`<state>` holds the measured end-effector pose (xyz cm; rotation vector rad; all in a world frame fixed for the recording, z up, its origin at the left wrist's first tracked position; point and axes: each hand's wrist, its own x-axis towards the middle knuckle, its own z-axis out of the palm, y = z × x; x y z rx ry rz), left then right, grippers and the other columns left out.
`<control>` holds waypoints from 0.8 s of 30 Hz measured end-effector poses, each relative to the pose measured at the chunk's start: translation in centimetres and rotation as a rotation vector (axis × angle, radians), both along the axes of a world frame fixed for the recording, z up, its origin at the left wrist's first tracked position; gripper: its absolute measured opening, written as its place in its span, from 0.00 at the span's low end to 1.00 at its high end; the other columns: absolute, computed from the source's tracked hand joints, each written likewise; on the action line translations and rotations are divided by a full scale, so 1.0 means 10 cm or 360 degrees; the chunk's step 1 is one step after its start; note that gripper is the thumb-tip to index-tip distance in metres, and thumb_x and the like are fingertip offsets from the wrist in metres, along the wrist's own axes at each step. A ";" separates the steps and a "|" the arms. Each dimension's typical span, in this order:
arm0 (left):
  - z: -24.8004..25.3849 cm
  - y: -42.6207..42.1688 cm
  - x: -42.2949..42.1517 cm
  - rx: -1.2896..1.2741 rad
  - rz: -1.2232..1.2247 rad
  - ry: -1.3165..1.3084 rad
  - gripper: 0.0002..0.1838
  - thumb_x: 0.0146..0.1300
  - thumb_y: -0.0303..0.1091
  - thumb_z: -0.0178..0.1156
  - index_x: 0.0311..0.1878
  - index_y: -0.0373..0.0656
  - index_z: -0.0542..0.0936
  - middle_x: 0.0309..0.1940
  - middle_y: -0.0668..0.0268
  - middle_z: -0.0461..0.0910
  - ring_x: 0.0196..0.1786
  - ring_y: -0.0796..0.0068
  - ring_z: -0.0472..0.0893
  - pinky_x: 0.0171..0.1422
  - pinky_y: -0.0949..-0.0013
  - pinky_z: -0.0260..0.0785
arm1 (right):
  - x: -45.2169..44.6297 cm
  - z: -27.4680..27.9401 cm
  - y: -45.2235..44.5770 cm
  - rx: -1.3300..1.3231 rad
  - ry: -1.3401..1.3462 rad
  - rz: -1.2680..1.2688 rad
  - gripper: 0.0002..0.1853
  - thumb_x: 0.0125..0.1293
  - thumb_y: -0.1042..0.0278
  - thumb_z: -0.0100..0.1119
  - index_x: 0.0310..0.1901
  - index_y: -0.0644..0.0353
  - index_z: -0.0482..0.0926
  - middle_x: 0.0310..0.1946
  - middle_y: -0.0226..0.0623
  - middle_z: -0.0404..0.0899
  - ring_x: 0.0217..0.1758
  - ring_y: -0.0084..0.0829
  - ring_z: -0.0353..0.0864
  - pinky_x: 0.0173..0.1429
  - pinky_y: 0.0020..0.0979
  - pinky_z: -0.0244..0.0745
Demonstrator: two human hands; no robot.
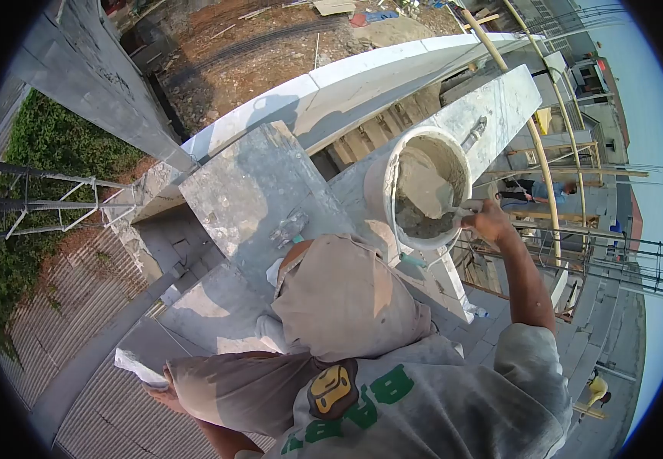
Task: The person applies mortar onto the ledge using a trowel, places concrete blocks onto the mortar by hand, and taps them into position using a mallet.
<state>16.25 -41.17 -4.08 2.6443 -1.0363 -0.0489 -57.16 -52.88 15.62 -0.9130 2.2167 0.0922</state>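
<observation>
My right hand (488, 221) is closed around the handle of a trowel. The trowel's broad blade (425, 190), coated in grey mortar, is inside a round, mortar-crusted bucket (378, 187). Wet grey mortar (419, 223) lies in the bucket below the blade. Low on the left, my left hand (165, 395) grips the edge of a light grey block (152, 350) beside my knee. The block's near end is whitish and rough. My knee hides part of that hand and of the block.
The bucket stands on a pale board (503, 107). A mortar-stained slab (228, 191) lies before my knees, with a crumpled clear plastic piece (292, 228) on it. Bamboo poles (546, 180) and rebar rise at right; a steel rebar frame (48, 200) juts in at left. Another person (598, 390) stands lower right.
</observation>
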 end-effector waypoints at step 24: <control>0.51 -0.40 -0.52 0.0165 0.0396 0.0127 0.51 0.47 0.53 0.68 0.71 0.44 0.56 0.62 0.52 0.66 0.63 0.49 0.68 0.64 0.51 0.63 | 1.05 -0.12 -1.32 -0.0802 -0.0744 0.0896 0.10 0.59 0.68 0.62 0.39 0.63 0.77 0.25 0.25 0.72 0.25 0.18 0.66 0.31 0.23 0.64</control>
